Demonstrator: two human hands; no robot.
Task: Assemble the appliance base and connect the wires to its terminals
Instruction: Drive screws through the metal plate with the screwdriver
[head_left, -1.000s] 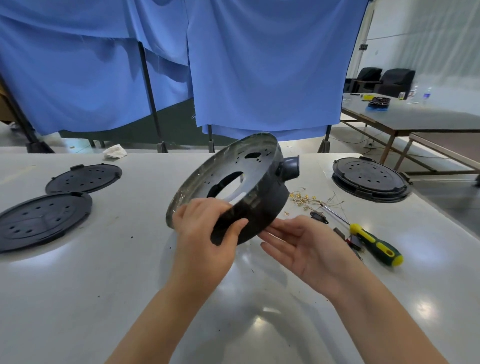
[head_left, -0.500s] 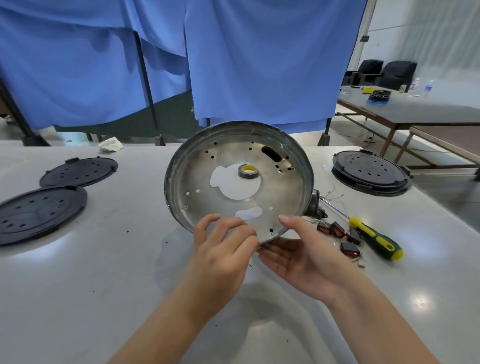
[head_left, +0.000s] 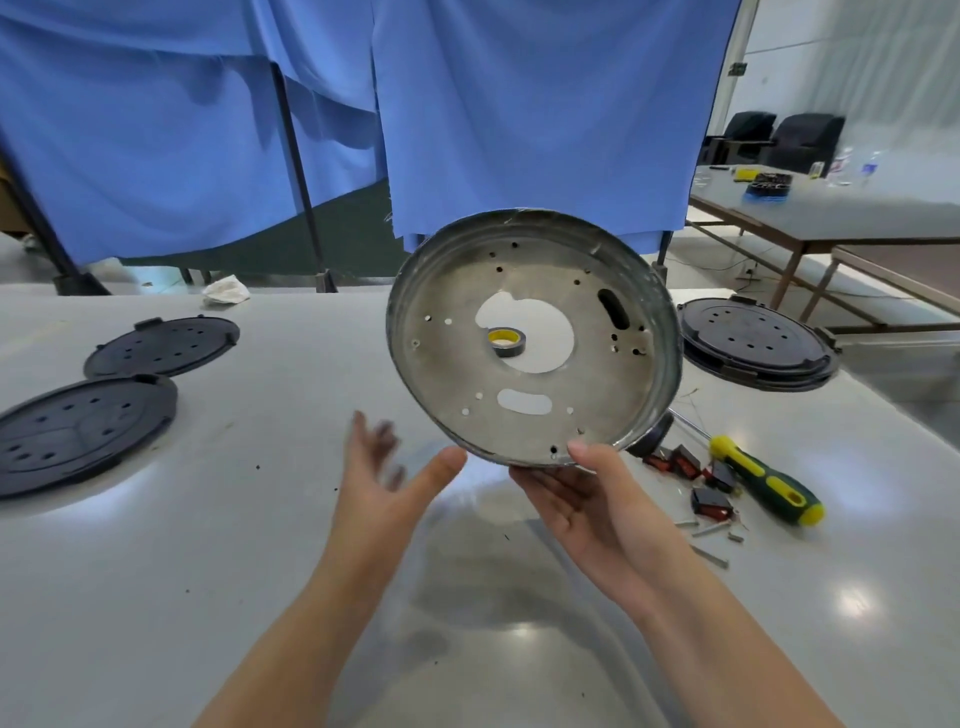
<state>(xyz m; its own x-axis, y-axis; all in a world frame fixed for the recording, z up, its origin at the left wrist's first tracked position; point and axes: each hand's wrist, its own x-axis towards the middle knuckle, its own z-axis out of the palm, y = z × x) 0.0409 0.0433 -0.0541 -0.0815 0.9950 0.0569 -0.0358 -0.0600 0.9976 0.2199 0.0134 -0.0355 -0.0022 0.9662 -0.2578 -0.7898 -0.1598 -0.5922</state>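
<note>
A round metal appliance base (head_left: 452, 332) with a raised rim and several holes is held up on edge above the table, its hollow inside facing me. My right hand (head_left: 587, 499) grips its lower rim, thumb on the inside and fingers behind. My left hand (head_left: 384, 473) hovers just left of the rim, fingers spread and blurred, touching nothing. Through the base's middle opening a roll of dark tape (head_left: 505, 341) shows on the table behind. A black knob (head_left: 652, 441) sticks out from the base's lower right.
Two black perforated covers (head_left: 78, 426) (head_left: 163, 345) lie at the left, a stack of them (head_left: 756, 345) at the right. A green and yellow screwdriver (head_left: 763, 480), small red and black switches (head_left: 696, 467) and loose screws (head_left: 709, 530) lie right of my right hand. Crumpled paper (head_left: 225, 291) sits far back.
The base has been turned from edge-on until its hollow inside faces me and has shifted right. My left hand has let go and opened; my right hand now holds the rim alone.
</note>
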